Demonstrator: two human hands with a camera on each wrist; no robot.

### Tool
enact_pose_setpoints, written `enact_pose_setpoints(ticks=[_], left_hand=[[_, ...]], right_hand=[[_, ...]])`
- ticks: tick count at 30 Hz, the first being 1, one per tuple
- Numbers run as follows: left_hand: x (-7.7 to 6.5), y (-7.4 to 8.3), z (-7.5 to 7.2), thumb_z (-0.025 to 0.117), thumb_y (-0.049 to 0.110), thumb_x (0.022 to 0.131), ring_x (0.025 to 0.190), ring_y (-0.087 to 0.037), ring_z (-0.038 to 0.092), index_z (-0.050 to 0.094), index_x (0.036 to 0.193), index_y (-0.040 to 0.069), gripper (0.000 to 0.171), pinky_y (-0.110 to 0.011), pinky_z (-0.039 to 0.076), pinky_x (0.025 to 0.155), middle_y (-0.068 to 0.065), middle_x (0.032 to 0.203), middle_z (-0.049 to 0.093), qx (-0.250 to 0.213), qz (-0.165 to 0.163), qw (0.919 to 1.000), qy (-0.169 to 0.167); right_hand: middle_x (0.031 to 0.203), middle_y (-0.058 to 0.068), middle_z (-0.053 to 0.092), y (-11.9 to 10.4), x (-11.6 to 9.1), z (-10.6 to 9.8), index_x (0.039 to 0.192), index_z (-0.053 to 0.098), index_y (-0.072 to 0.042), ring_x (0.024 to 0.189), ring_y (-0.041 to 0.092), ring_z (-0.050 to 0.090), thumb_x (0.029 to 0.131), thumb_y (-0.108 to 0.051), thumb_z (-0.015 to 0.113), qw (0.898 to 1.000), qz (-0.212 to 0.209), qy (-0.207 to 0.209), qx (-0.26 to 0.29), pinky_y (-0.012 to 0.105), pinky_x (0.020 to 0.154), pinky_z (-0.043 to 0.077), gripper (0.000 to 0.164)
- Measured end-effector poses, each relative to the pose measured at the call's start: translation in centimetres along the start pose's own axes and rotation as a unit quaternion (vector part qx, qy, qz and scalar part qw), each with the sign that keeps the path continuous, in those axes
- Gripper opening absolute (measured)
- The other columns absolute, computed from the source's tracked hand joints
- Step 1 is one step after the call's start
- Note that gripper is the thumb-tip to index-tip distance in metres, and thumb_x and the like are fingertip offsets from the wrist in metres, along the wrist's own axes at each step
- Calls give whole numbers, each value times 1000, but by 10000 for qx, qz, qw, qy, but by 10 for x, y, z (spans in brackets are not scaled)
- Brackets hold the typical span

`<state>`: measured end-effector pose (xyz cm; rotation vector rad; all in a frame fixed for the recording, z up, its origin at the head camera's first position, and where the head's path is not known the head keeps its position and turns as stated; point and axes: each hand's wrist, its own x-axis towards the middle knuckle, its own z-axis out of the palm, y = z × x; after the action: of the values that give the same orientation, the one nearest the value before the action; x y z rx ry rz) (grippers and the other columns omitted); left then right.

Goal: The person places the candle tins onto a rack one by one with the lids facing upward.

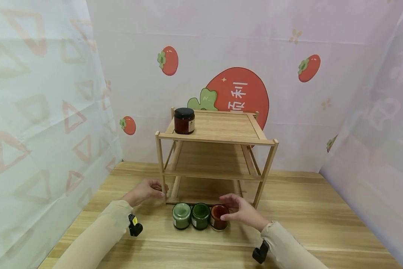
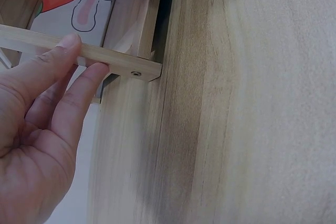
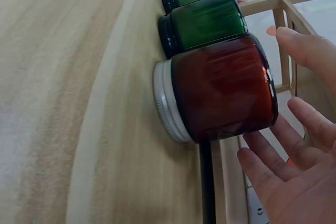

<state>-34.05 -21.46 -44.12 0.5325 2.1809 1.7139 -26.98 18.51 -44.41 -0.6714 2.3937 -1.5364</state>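
Note:
My left hand (image 1: 145, 191) pinches the front left leg of a wooden shelf rack (image 1: 218, 175) low down, thumb on one side and fingers on the other, as the left wrist view shows. Before the rack, three glass jars stand upside down on their lids in a row: a light green jar (image 1: 181, 216), a dark green jar (image 1: 200, 216) and an amber jar (image 3: 226, 90) with a silvery lid. Around the amber jar my right hand (image 1: 243, 211) is spread, its fingers relaxed and thumb apart, close to the glass.
On the rack's top tier, at the left, stands a dark brown jar (image 1: 184, 121) with a black lid. The rack rests on a wood-grain table (image 1: 299, 209). Printed cloth (image 1: 137, 86) hangs behind and along both sides.

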Motion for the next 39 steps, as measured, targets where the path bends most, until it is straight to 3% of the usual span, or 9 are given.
enact_pose_setpoints(ticks=[17, 29, 39], left_hand=[[0, -1, 0, 69, -2, 84, 98, -26, 66, 59, 112, -13, 32, -31, 57, 84, -29, 114, 63, 63, 40, 10000, 1], [1, -2, 0, 70, -1, 84, 97, -22, 66, 59, 112, -13, 33, -29, 57, 83, -31, 116, 62, 37, 25, 10000, 20], [0, -2, 0, 70, -1, 84, 98, -23, 66, 58, 111, -13, 32, -29, 57, 84, -33, 120, 60, -10, 19, 10000, 32]], right_hand=[[117, 8, 63, 9, -2, 8, 131, 50, 0, 107, 19, 59, 74, -20, 85, 9995, 211, -221, -88, 29, 89, 51, 70], [119, 10, 62, 14, -1, 11, 132, 46, 3, 109, 21, 58, 74, -14, 84, 9988, 323, -305, 190, 34, 94, 50, 72], [118, 8, 63, 19, 0, 13, 131, 47, 0, 107, 19, 59, 72, -19, 87, 9991, 325, -286, -45, 26, 89, 50, 74]])
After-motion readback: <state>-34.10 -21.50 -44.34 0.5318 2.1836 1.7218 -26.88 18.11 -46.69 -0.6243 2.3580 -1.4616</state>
